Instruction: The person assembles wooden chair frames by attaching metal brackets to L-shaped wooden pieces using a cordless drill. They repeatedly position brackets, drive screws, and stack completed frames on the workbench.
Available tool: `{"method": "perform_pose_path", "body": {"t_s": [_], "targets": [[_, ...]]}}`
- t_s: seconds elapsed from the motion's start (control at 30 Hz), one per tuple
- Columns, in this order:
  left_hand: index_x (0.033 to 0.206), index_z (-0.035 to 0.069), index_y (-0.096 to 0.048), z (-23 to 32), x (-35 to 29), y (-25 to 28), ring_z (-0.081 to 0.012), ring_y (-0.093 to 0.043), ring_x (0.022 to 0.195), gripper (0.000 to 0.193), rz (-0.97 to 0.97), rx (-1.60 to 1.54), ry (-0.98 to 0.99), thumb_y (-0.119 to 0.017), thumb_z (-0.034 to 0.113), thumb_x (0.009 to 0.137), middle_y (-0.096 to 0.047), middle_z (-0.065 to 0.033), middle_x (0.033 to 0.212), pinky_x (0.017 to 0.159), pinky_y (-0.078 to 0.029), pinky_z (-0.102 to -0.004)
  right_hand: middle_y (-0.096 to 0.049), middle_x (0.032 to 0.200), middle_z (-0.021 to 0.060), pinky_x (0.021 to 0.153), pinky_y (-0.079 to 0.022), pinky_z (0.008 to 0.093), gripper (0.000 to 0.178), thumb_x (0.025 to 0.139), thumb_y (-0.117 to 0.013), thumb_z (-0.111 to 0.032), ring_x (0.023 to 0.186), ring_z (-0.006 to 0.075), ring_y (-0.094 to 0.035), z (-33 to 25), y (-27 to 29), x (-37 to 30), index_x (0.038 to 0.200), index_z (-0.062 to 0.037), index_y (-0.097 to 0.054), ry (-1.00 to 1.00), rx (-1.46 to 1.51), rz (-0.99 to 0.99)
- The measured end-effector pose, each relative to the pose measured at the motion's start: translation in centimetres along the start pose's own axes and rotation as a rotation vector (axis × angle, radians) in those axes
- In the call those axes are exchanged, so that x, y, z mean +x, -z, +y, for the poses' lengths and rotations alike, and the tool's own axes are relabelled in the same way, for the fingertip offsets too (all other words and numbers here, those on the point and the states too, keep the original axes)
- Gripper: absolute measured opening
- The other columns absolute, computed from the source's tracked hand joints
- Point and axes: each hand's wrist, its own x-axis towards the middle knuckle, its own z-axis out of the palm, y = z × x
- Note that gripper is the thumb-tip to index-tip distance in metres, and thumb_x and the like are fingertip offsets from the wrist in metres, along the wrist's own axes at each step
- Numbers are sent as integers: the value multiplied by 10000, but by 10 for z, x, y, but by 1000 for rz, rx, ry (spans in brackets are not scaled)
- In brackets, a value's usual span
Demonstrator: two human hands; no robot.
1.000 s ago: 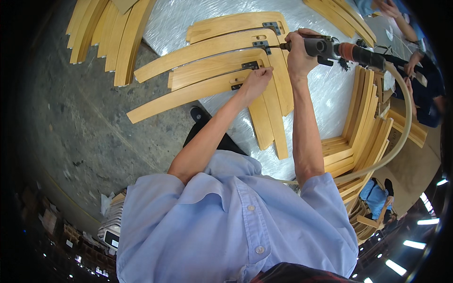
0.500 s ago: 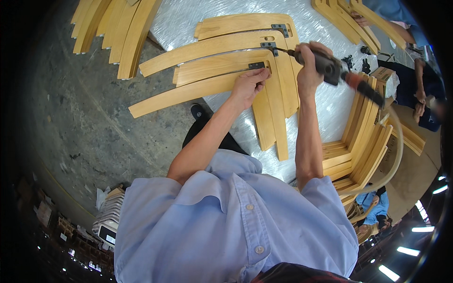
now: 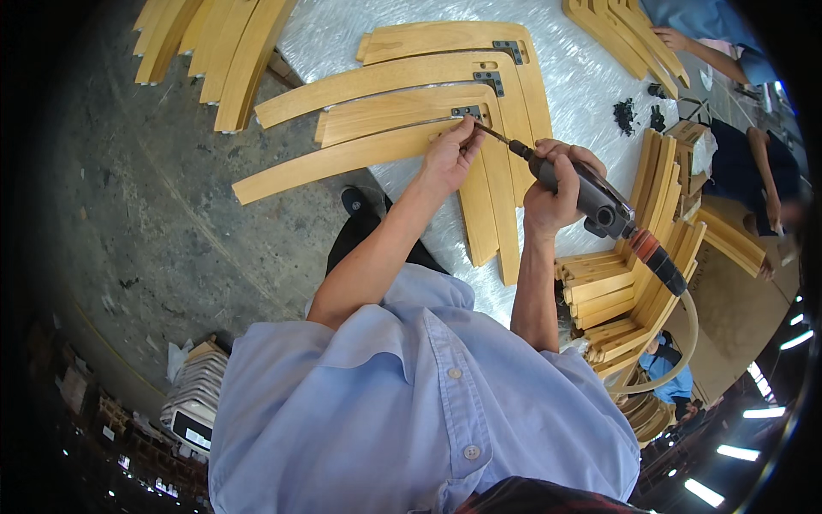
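My right hand [image 3: 552,193] grips a dark pneumatic screwdriver [image 3: 604,204] with an orange-red band; its long thin bit points left and down to the nearest black metal corner bracket [image 3: 467,112]. Beside that bracket, my left hand [image 3: 449,158] has thumb and fingers pinched together at the bit's tip; what they hold is too small to make out. The bracket lies on an L-shaped wooden frame piece [image 3: 342,159]. Farther back, similar pale wooden pieces [image 3: 385,70] lie overlapped, with a second bracket [image 3: 489,82] and a third bracket [image 3: 509,50] at their corners.
A plastic-covered table [image 3: 330,38] carries the pieces. Stacked wooden frames [image 3: 629,287] stand at right, under a pale air hose [image 3: 692,334]. Black hardware piles [image 3: 624,116] lie at far right. More wooden parts [image 3: 244,73] stand at upper left. A co-worker's hand [image 3: 676,39] is at upper right.
The screwdriver has moved toward me, from the second bracket to the nearest one. My left fingers have shifted slightly left and back to its bit tip.
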Motion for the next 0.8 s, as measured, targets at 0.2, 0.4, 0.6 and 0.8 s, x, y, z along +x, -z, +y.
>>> {"method": "perform_pose_path", "body": {"t_s": [0.2,0.4,0.6,0.8], "targets": [[1003,21,-639,0,-4,-3,-89,-627,823,147,-44,79,-33,-582,148,956,-647,-36,928,740,-564,-175,-575,748,133,808,-497,423,234,805,-526,74,754,250,-606,-2,-2,-8,1020,-1,-472,22,-30,-39],[1030,8,-628,-1,-4,4,-92,-623,864,146,-34,33,-55,-552,116,968,-644,-47,961,788,-556,-172,-606,815,150,783,-517,385,236,827,-567,62,781,239,-622,13,-4,-16,1033,5,-466,82,-150,-141],[1052,-21,-604,9,2,6,-114,-621,906,148,-30,-30,-17,-517,72,976,-637,-74,996,815,-554,-171,-611,830,149,756,-525,358,238,832,-557,75,790,225,-625,28,-11,-17,1040,8,-462,52,-91,-122],[1041,-31,-599,8,10,7,-117,-622,888,143,-30,-75,-5,-511,62,976,-638,-82,983,804,-558,-175,-613,862,141,742,-530,333,232,852,-553,62,815,209,-622,32,-13,-16,1051,-3,-452,8,-181,-161]]}}
